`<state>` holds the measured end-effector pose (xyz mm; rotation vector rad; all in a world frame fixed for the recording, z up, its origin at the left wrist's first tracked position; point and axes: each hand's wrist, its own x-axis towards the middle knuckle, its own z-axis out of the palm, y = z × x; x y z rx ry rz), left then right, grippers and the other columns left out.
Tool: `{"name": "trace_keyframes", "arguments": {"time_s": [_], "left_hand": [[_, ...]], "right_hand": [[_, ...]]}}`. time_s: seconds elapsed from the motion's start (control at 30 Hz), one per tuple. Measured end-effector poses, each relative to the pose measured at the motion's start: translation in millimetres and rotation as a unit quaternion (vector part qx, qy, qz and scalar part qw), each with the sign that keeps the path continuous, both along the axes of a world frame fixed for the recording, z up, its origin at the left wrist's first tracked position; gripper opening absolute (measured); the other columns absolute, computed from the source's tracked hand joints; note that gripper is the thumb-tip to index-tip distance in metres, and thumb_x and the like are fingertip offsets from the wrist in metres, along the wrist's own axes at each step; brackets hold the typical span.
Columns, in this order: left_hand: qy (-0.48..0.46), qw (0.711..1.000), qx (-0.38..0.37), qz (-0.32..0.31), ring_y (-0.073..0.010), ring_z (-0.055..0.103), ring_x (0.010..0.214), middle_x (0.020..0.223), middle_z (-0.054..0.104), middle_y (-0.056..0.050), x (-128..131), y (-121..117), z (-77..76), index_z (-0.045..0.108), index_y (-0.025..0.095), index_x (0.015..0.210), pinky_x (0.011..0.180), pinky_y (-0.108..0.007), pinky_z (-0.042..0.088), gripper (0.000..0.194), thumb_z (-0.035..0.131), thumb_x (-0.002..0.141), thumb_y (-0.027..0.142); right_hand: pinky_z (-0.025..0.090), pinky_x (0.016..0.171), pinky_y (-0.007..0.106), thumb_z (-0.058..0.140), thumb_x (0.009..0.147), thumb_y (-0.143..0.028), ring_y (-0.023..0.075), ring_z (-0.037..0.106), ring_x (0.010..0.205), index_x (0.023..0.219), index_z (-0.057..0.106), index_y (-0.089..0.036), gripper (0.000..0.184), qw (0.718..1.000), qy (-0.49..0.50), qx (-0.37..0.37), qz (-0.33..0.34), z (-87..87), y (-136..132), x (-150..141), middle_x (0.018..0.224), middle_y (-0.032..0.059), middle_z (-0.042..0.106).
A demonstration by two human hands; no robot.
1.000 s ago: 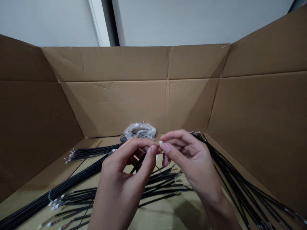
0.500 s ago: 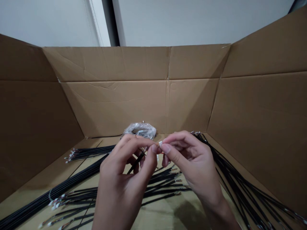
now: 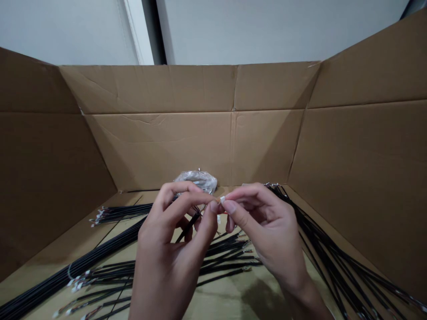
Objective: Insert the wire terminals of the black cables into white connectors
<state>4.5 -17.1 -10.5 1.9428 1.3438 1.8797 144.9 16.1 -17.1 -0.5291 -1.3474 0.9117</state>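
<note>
My left hand [image 3: 173, 240] and my right hand [image 3: 263, 226] meet fingertip to fingertip above the floor of a large cardboard box [image 3: 200, 133]. Both pinch the end of one thin black cable [image 3: 189, 224], which hangs down behind my left fingers. A small white connector [image 3: 222, 199] shows at the tip of my right thumb and forefinger. Loose black cables with white ends [image 3: 230, 258] lie just below the hands.
A long bundle of black cables [image 3: 83, 262] runs along the box floor at the left, another bundle [image 3: 333, 258] along the right wall. A shorter bunch [image 3: 120, 212] lies left of centre. A crumpled clear plastic bag [image 3: 196, 180] sits at the back wall.
My left hand has shifted slightly; its forefinger has risen and curled further over the cable end. My right hand stays almost still.
</note>
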Motion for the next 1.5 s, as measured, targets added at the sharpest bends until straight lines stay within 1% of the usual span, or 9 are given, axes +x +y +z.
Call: {"name": "trace_keyframes", "arguments": {"time_s": [0.17, 0.6, 0.8, 1.13, 1.3, 1.5], "left_hand": [[0.009, 1.0, -0.018, 0.007, -0.0099, 0.067, 0.086, 0.101, 0.064, 0.003, -1.2, -7.3, 0.7, 0.075, 0.032, 0.087, 0.063, -0.016, 0.05, 0.013, 0.07, 0.097, 0.024], [0.008, 1.0, -0.016, 0.003, -0.0133, 0.065, 0.086, 0.098, 0.063, 0.001, 1.8, -5.4, 2.8, 0.073, 0.03, 0.084, 0.062, -0.019, 0.05, 0.015, 0.07, 0.097, 0.023], [0.011, 1.0, -0.017, 0.004, -0.0119, 0.064, 0.085, 0.097, 0.063, 0.002, 3.7, -4.4, 5.6, 0.074, 0.031, 0.084, 0.063, -0.018, 0.05, 0.016, 0.07, 0.096, 0.021], [-0.005, 1.0, -0.018, -0.001, -0.0141, 0.064, 0.085, 0.094, 0.064, 0.001, 4.9, -5.7, 6.6, 0.074, 0.03, 0.082, 0.062, -0.021, 0.05, 0.016, 0.07, 0.095, 0.022], [-0.007, 1.0, -0.016, 0.0, -0.0136, 0.063, 0.082, 0.093, 0.063, 0.001, 4.2, -8.3, 6.3, 0.073, 0.03, 0.079, 0.06, -0.02, 0.049, 0.018, 0.069, 0.095, 0.02], [-0.004, 1.0, -0.014, 0.003, -0.014, 0.064, 0.083, 0.093, 0.063, 0.001, 4.0, -8.2, 5.2, 0.072, 0.029, 0.08, 0.06, -0.021, 0.05, 0.017, 0.069, 0.095, 0.022]], "right_hand": [[0.056, 0.055, 0.013, 0.079, 0.086, -0.016, 0.0048, 0.067, 0.054, 0.082, 0.074, -0.023, 0.009, 1.0, -0.008, 0.004, -0.013, 2.0, -0.4, -1.4, 0.072, -0.005, 0.078], [0.056, 0.054, 0.018, 0.08, 0.087, -0.019, 0.0077, 0.067, 0.054, 0.082, 0.073, -0.023, 0.009, 1.0, -0.009, -0.004, -0.015, 1.1, -2.7, -2.0, 0.072, -0.0029, 0.078], [0.055, 0.053, 0.016, 0.08, 0.086, -0.019, 0.0064, 0.066, 0.053, 0.082, 0.073, -0.023, 0.009, 1.0, -0.008, -0.002, -0.012, 1.2, -3.4, -2.6, 0.072, -0.0036, 0.078], [0.054, 0.051, 0.016, 0.08, 0.086, -0.019, 0.0064, 0.065, 0.051, 0.081, 0.072, -0.022, 0.01, 1.0, -0.01, -0.008, -0.014, 2.0, -4.0, -2.5, 0.071, -0.0036, 0.077], [0.052, 0.048, 0.017, 0.08, 0.086, -0.02, 0.0068, 0.065, 0.051, 0.082, 0.072, -0.023, 0.009, 1.0, -0.012, -0.004, -0.015, 2.7, -3.9, -2.3, 0.071, -0.0032, 0.077], [0.055, 0.05, 0.016, 0.079, 0.086, -0.019, 0.0064, 0.065, 0.051, 0.082, 0.072, -0.023, 0.009, 1.0, -0.008, -0.003, -0.015, 1.5, -4.4, -3.0, 0.071, -0.0035, 0.077]]}}
